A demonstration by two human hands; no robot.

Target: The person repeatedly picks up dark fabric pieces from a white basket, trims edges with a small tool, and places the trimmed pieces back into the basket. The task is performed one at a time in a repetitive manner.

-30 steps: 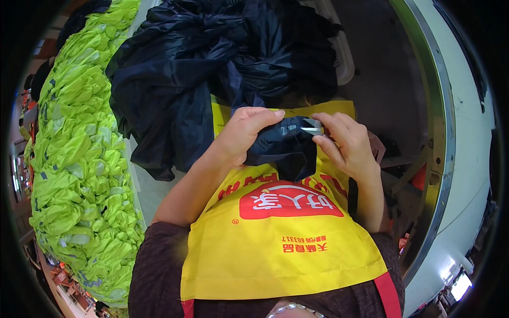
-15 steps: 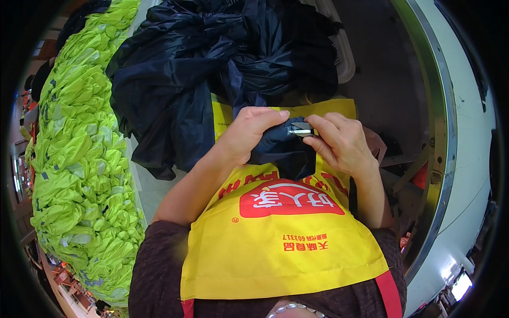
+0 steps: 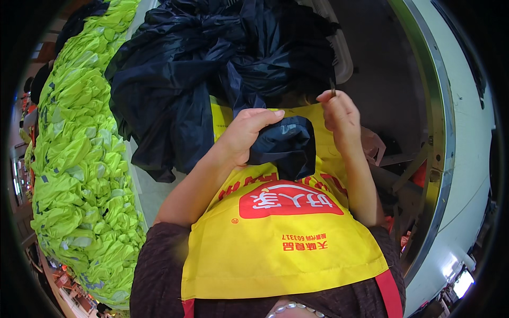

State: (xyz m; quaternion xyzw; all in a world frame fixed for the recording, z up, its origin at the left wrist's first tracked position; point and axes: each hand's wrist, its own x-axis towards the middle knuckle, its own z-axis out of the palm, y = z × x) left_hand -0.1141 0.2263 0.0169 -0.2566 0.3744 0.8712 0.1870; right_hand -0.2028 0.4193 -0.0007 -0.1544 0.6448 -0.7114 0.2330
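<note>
My left hand [image 3: 245, 130] grips an edge of dark navy fabric [image 3: 289, 146], its thumb lying along the top fold. The gripped part hangs over my yellow apron [image 3: 233, 265] and looks like a rounded hem or opening. Up and to the right, apart from the cloth, my right hand [image 3: 342, 114] is closed around small thread snips [image 3: 333, 87]. Only their dark narrow tip shows above the fingers; the rest is hidden in the hand. Beyond both hands lies a large heap of the same navy fabric [image 3: 175, 69].
A long pile of bright yellow-green garments [image 3: 85, 159] runs along the left. Behind the navy heap a white plastic basket [image 3: 344, 58] shows its rim. On the right stands a pale table [image 3: 466, 175] with a curved metal edge [image 3: 437, 143].
My right hand has moved up and away from the fabric with the snips, whose blades were at the cloth edge before. My left hand still holds the cloth in nearly the same place.
</note>
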